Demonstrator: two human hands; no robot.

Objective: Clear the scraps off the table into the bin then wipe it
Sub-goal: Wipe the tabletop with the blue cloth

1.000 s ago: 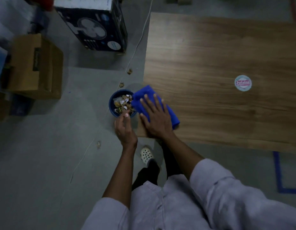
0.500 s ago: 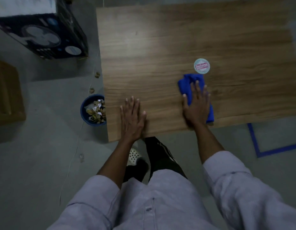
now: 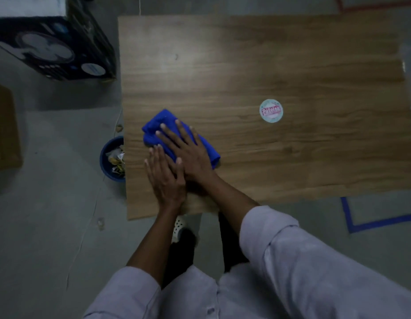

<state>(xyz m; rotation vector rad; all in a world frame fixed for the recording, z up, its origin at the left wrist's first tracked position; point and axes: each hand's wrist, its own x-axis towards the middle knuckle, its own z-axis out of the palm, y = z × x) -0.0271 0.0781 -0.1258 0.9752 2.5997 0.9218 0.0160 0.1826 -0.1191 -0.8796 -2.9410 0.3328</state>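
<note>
Nearest the table's (image 3: 292, 157) front edge, the left hand (image 3: 164, 178) lies flat and released on the bare wood, palm down, gripping nothing, its thumb side touching the right hand (image 3: 188, 153). Just beyond it, the right hand presses flat with spread fingers on the blue cloth (image 3: 158, 125), pinning rather than clenching it, near the table's left edge. Beside that edge, on the floor, the bin (image 3: 107, 157) sits partly tucked under the tabletop, scraps (image 3: 117, 160) inside. No scraps show on the table, so clearing looks done and wiping is under way. Further along the table lies a round sticker (image 3: 271, 110). A hard pass could catch and peel it; a stroke off the left edge could drop the cloth into the bin.
</note>
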